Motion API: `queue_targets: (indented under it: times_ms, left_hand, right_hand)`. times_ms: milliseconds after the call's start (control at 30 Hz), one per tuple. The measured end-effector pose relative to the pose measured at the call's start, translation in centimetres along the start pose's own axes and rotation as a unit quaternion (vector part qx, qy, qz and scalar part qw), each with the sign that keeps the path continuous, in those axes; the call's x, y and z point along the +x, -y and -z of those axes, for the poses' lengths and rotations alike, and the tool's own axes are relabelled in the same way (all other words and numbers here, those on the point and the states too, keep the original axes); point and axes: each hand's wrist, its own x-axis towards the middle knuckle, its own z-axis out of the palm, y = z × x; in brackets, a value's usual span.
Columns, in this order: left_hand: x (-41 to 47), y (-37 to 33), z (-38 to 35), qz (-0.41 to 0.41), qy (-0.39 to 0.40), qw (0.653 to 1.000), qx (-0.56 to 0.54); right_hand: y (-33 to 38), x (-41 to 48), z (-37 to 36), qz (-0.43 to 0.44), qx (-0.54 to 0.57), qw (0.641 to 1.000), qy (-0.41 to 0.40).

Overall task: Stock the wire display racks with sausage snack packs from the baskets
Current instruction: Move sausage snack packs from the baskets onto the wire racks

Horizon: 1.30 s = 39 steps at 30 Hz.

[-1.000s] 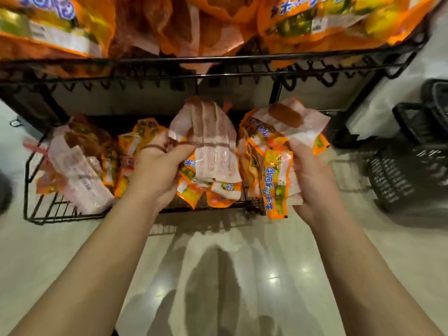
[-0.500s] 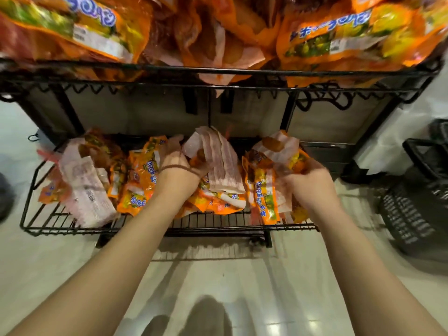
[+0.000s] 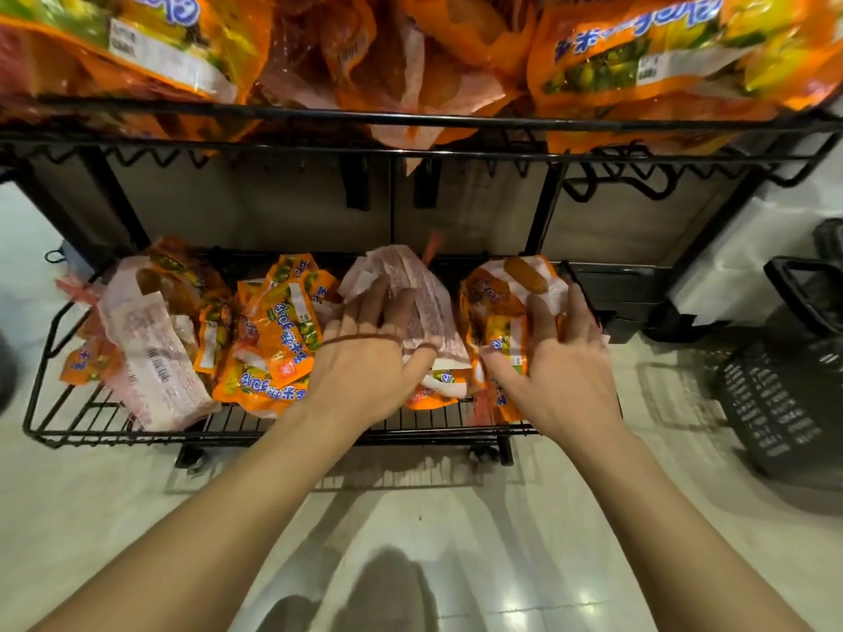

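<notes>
— Where are the snack packs?
— On the lower wire shelf (image 3: 91, 426), mid-frame: white-backed bundle (image 3: 429, 294) beside orange bundle (image 3: 492, 312), filling the row.
— Your grip?
— My left hand (image 3: 365, 358) and right hand (image 3: 561, 371) lie flat, fingers spread, pressing each bundle down to settle it.

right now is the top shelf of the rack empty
No, the top shelf is crammed with orange snack packs that bulge over its front rail.

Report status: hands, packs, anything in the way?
Left hand flat on pale-backed bundle, right hand flat on orange bundle. Both bundles on bottom wire rack. Black basket off right, clear of hands.
</notes>
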Motion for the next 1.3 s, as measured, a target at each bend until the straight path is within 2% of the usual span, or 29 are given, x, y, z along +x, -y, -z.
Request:
queue_targets:
  times_ms: [100, 233, 367, 500, 600, 700, 800, 933, 1000, 1100, 1300]
  left_hand:
    - [-0.4, -0.1, 0.1, -0.002, -0.005, 1.0, 0.021]
    - [-0.7, -0.2, 1.7, -0.001, 0.041, 0.999, 0.018]
    - [-2.6, -0.6, 3.9, 0.0, 0.02, 0.999, 0.028]
    - [-5.8, -0.4, 5.0, -0.021, 0.005, 1.0, 0.0]
    - [-9.8, -0.7, 5.9, 0.012, 0.061, 0.997, 0.048]
    - [-14.7, -0.8, 7.2, 0.025, 0.131, 0.985, 0.106]
    - [-20.0, -0.8, 8.8, 0.061, 0.22, 0.969, 0.099]
    - [-26.5, -1.7, 14.1, 0.067, 0.298, 0.947, 0.103]
    - [-28.2, -2.4, 19.0, 0.05, 0.319, 0.938, 0.128]
    - [-28.9, -4.0, 27.9, 0.045, 0.316, 0.938, 0.134]
    - [-27.8, -7.5, 46.2, 0.04, 0.252, 0.955, 0.151]
  right_hand:
    - [-0.1, 0.3, -0.2, -0.008, 0.024, 0.999, -0.021]
    - [0.3, -0.4, 0.6, -0.006, 0.052, 0.998, -0.023]
    - [0.2, -2.8, 2.4, -0.01, 0.082, 0.995, -0.051]
    - [0.5, -6.6, 4.3, -0.02, 0.065, 0.997, -0.024]
    - [0.9, -11.0, 4.9, -0.014, 0.04, 0.999, 0.032]
    - [1.3, -16.6, 5.5, -0.023, 0.001, 0.989, 0.148]
    - [2.5, -23.0, 7.6, -0.019, -0.019, 0.966, 0.259]
    - [4.0, -29.2, 14.8, -0.001, -0.044, 0.925, 0.376]
    - [4.5, -30.4, 20.0, -0.002, -0.057, 0.916, 0.396]
    - [5.5, -30.5, 28.7, 0.019, -0.088, 0.922, 0.376]
    - [8.7, -26.7, 46.1, 0.034, -0.068, 0.948, 0.309]
